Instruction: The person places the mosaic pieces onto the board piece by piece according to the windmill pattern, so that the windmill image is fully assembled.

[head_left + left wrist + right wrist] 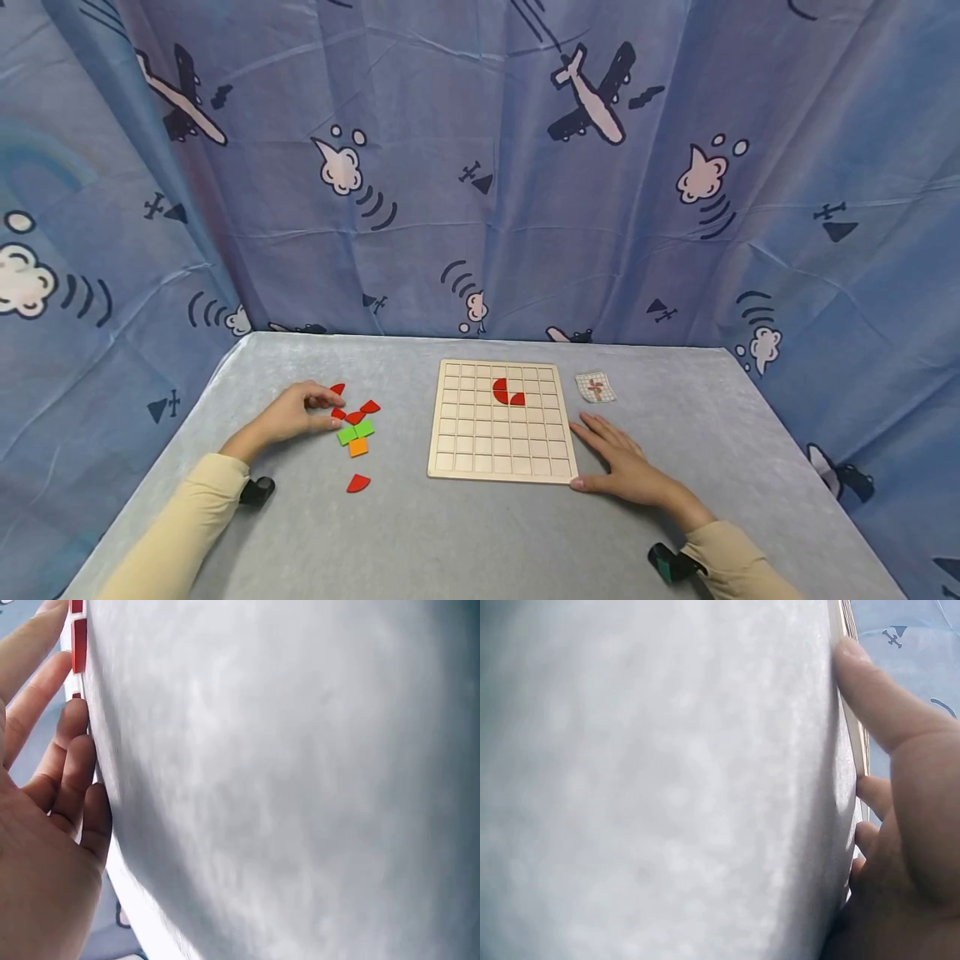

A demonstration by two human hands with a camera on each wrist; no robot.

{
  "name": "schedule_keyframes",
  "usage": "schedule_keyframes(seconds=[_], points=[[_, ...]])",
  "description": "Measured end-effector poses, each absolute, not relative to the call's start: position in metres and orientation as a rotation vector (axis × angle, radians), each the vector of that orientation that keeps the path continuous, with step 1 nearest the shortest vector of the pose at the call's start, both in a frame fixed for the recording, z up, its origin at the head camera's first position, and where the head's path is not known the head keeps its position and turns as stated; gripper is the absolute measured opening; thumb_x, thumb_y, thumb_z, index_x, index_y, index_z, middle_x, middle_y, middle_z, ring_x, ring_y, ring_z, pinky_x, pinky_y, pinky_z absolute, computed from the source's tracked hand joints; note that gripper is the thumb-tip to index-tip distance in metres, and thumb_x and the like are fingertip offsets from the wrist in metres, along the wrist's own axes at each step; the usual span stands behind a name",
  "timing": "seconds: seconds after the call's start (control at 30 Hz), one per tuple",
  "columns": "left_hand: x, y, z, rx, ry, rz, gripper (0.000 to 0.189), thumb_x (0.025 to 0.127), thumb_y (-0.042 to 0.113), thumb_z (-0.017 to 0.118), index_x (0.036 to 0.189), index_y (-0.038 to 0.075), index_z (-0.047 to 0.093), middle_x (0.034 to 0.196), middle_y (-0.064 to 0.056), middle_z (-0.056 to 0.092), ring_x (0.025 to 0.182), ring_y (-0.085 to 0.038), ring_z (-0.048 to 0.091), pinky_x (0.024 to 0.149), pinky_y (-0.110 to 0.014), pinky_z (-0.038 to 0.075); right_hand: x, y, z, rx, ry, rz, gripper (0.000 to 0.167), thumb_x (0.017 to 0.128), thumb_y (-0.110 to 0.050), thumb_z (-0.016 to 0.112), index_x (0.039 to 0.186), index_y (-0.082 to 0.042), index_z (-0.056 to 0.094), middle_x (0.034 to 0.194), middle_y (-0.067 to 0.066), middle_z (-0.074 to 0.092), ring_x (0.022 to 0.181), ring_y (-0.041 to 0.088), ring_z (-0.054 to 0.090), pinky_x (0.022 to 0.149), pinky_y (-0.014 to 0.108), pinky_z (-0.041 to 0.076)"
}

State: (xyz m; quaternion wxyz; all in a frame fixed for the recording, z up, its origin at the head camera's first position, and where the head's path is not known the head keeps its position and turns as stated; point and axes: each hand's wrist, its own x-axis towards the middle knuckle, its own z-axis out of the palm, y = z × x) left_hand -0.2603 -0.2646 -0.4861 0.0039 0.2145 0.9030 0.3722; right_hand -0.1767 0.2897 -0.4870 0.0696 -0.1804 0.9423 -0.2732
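Note:
My left hand (300,411) is beside a small cluster of coloured pieces, thumb and fingers apart, gripping nothing that I can see. Closest to its fingertips are red quarter-circle pieces (337,389), one of them partly hidden by the fingers. In the left wrist view a red piece (79,646) shows its edge near the fingers. My right hand (618,461) rests with spread fingers at the right edge of a wooden grid board (465,464), thumb at its near right corner. Several red quarter-circle pieces (501,392) lie in the board's upper squares.
Green squares (356,432) and an orange square (358,447) lie below the red pieces, with another red piece (358,483) closer to me. A small gridded card (596,387) with a reddish pattern lies right of the board. A patterned curtain (420,200) hangs behind the table (450,542).

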Motion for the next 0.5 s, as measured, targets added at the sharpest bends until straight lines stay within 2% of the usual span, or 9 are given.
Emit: schedule_keyframes(seconds=[0.33,0.5], points=[[-0.264,-0.253,-0.487,0.729,2.829,1.104,0.031,0.075,0.025,0.086,0.103,0.015,0.077,0.095,0.001,0.069,0.087,-0.016,0.054,0.079,-0.024,0.043,-0.177,0.289,-0.489,-0.576,2.832,-0.872,0.09,0.078,-0.049,0.078,0.152,-0.013,0.039,0.162,0.021,0.024,0.148,0.048,0.016,0.107,0.075,0.013],[-0.265,-0.249,-0.487,0.677,2.814,1.074,0.029,0.076,0.028,0.085,0.102,0.017,0.077,0.096,0.0,0.067,0.087,-0.016,0.048,0.078,-0.025,0.038,-0.178,0.291,-0.493,-0.609,2.843,-0.88,0.09,0.079,-0.051,0.076,0.152,-0.014,0.039,0.161,0.021,0.025,0.147,0.048,0.016,0.105,0.076,0.014]])
